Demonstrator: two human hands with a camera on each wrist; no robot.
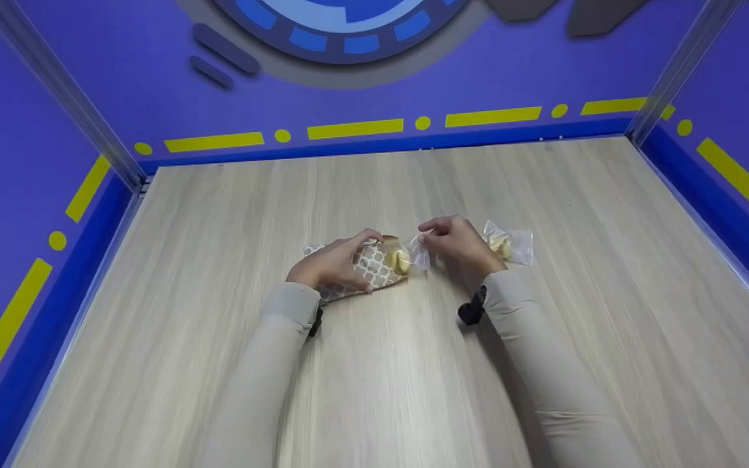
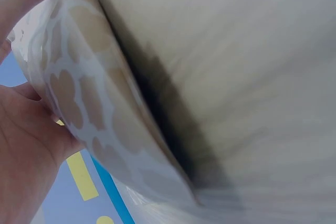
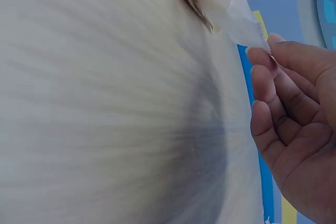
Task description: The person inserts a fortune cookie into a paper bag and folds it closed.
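A tan paper bag with a white lattice pattern (image 1: 378, 266) lies on its side, its mouth facing right. My left hand (image 1: 334, 263) grips it from the left, fingers over the far side and thumb on the near side. At the mouth sits a pale yellow fortune cookie (image 1: 401, 261) in a clear plastic wrapper (image 1: 419, 252), partly inside the bag. Thumb and forefinger of my right hand (image 1: 460, 246) pinch the wrapper's serrated end, plain in the right wrist view; the other fingers are loosely curled. The left wrist view shows the patterned bag (image 2: 89, 87) against my palm.
Just right of my right hand, a second wrapped fortune cookie (image 1: 502, 246) lies on the wood-grain table (image 1: 387, 390). Blue-purple panels (image 1: 121, 84) with yellow dashes stand behind the table and along both sides.
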